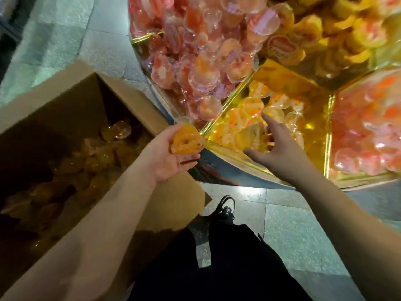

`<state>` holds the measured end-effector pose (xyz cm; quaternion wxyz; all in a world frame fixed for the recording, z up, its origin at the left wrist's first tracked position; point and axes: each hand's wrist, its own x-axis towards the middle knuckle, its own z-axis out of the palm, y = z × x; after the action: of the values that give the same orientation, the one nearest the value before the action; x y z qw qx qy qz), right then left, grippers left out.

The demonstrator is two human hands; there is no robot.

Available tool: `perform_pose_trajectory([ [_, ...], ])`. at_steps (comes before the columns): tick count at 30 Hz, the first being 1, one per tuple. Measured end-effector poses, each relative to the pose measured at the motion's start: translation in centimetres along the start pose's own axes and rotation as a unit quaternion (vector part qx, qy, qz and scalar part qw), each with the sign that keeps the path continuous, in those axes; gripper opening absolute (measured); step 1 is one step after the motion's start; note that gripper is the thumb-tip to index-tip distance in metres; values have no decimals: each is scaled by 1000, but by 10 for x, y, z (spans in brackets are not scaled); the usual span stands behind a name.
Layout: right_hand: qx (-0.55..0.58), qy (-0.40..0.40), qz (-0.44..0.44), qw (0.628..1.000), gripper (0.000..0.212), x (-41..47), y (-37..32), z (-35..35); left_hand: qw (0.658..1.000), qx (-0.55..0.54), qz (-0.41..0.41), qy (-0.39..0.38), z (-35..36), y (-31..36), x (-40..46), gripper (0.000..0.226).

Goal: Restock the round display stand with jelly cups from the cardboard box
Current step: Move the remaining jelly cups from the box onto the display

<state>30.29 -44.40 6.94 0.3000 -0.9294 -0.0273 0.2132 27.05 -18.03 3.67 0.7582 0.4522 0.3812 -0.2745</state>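
Holding: left hand [168, 153] cradles orange jelly cup [187, 142] in curled fingers, above cardboard box [65, 109] corner | right hand [275, 153] fingers spread wide over yellow compartment [271, 118] of display stand [217, 168], touching nothing visibly | box holds more cups.

Both bare forearms reach forward from the bottom of the view. The left hand [167, 153] is turned palm up, its fingers and thumb curled round an orange jelly cup [187, 142]. The right hand [280, 153] stretches palm down, fingers spread and straight, index finger pointing ahead, holding nothing.
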Motion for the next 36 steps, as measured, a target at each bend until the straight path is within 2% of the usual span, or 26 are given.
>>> perform_pose_trajectory([
  [4,-88,39,107,990,92,-11,61,-56,997,37,-23,-57,70,-7,24,51],
  [9,-201,-27,149,968,91,-11,107,-84,992,78,-43,-87,142,-21,49,33],
  [13,-302,-103,109,941,89,-1,125,-80,987,117,-58,-92,173,-34,74,36],
  [18,-414,-168,46,894,74,15,142,-64,987,125,-62,-86,193,-45,98,47],
  [22,-483,-187,13,856,75,28,148,-66,987,124,-67,-81,199,-51,111,50],
  [25,-509,-227,4,831,90,33,150,-67,988,117,-68,-78,200,-54,118,50],
  [31,-522,-250,-18,815,91,38,158,-56,988,115,-66,-74,199,-57,126,43],
  [36,-467,-264,-15,844,65,52,169,-51,988,120,-73,-66,201,-59,130,41],
])
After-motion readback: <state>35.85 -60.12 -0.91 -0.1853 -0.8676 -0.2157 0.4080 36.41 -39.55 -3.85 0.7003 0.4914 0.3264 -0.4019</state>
